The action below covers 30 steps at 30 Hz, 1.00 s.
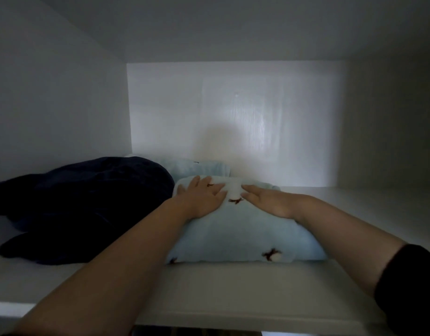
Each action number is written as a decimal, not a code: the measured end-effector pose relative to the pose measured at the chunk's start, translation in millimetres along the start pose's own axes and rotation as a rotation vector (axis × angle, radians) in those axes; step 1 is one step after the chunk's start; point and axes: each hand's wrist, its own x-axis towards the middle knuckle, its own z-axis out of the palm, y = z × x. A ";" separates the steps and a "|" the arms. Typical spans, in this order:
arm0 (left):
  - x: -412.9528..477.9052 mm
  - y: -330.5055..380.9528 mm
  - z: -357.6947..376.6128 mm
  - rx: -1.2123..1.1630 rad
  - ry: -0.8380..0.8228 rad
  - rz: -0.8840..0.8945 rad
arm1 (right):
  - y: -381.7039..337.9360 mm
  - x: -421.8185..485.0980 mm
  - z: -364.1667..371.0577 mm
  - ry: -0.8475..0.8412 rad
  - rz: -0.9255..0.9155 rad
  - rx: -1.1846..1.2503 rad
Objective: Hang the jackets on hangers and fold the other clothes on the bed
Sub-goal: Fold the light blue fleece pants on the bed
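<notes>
Both hands, left hand [201,199] and right hand [269,201], lay flat with straight fingers, gripping nothing, on the folded pale-blue fleece garment [243,234]; even, gentle pressure would seat it squarely on the white wardrobe shelf [233,292].

Dim and grey throughout. Brightest on the back panel [233,112], with a pale sheen and a soft shadow low at its middle. Murky toward the side walls [51,105]; soft-focused, slightly bowed at the edges.
</notes>
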 end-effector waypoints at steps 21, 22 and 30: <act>-54.7 24.3 1.1 -0.211 0.272 0.120 | 0.2 -80.6 29.0 0.452 0.131 0.130; -60.8 31.4 1.6 -0.177 0.294 0.129 | -1.0 -89.0 32.8 0.481 0.142 0.128; -121.9 87.2 8.8 0.102 0.350 0.363 | -5.7 -186.9 47.0 0.661 0.281 -0.116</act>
